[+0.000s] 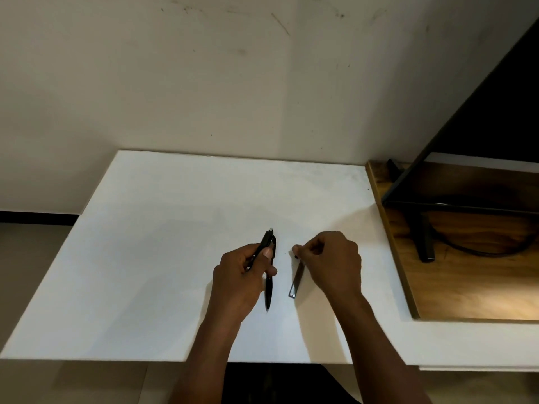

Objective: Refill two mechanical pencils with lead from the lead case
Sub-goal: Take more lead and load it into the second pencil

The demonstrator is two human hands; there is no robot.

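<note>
My left hand (239,281) is closed around a black mechanical pencil (266,240) that slants up to the right, its pale end pointing away from me. A second black pencil (268,293) runs nearly straight toward me just under that hand's fingers, tip nearest me; I cannot tell whether it is held or lies on the white table (151,258). My right hand (329,260) grips the slim grey lead case (296,282), which slants down toward me. Its thumb and forefinger pinch together at the case's top end. A small gap separates the two hands.
The white table meets a marked wall at the back. To the right sits a wooden surface (472,287) with a black metal frame (423,240) and a dark cable (490,252). The table's front edge is close to my forearms.
</note>
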